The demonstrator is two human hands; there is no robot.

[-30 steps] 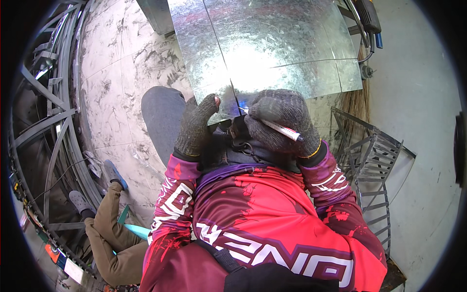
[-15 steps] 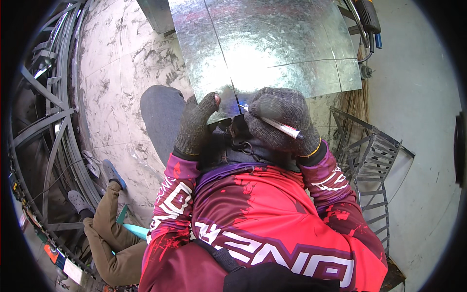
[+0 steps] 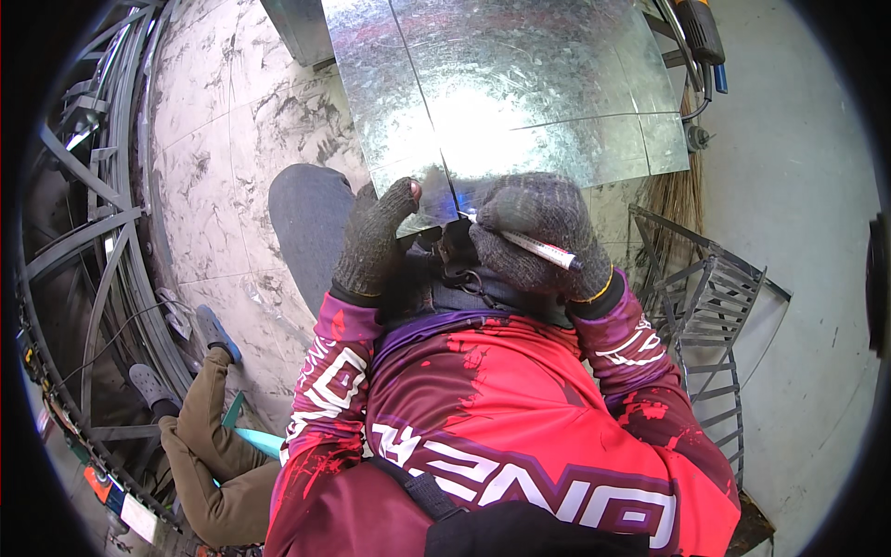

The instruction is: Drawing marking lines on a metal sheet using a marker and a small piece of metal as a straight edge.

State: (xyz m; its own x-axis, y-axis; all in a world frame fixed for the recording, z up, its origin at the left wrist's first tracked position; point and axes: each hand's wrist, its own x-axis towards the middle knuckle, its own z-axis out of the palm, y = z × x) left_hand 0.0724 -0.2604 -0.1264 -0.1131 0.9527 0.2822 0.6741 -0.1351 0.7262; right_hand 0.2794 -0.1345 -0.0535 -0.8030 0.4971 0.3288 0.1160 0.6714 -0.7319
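Note:
A shiny galvanized metal sheet (image 3: 548, 74) extends away from my body, with dark lines drawn across it and a bright glare near its middle. My left hand (image 3: 376, 232), in a dark grey knit glove, is closed on the sheet's near left edge. Its bare thumb tip lies over the top; the other fingers are mostly hidden. My right hand (image 3: 534, 227), gloved alike, is closed around a white marker pen (image 3: 534, 245). The pen's tip rests at the near edge, beside the end of the long dark line.
Metal frames and bars (image 3: 116, 213) line the left side. Another person's bent legs (image 3: 209, 455) are at lower left. A corded power tool (image 3: 698, 32) lies by the sheet's far right corner. Right of me stand a straw broom (image 3: 682, 200) and a slatted metal frame (image 3: 710, 297).
My right hand has drawn the marker pen slightly toward me, bringing its tip close to the sheet's near edge. My left hand and the sheet have stayed in place.

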